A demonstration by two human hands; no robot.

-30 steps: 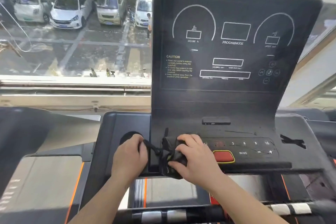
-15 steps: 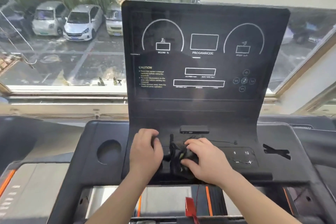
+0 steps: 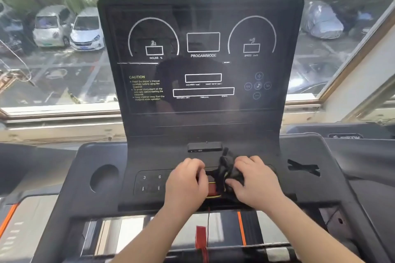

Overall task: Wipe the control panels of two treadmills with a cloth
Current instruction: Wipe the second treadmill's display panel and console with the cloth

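Wiping the lower button strip looks like the step in hand: a dark cloth (image 3: 229, 174) is bunched on the panel (image 3: 203, 96) just below the small port bar (image 3: 204, 147), over the red stop button (image 3: 210, 190). The right hand (image 3: 254, 181) lies on top of the cloth with fingers curled into it, pressing it to the surface. The left hand (image 3: 186, 183) sits just beside it, fingers bent at the cloth's left edge; whether it pinches a fold or only rests on the strip cannot be told. The two hands are close together, almost touching.

The upright display, with its dials and caution text, stands bare above them and shows a faint haze. By this reading the first treadmill is only partly done. The next move likely calls for a firm sweep of the cloth along the strip toward the number keys (image 3: 151, 177), then up across the display. Care is needed around the stop button and the red safety cord (image 3: 208, 220) hanging below it, which the cloth could snag.
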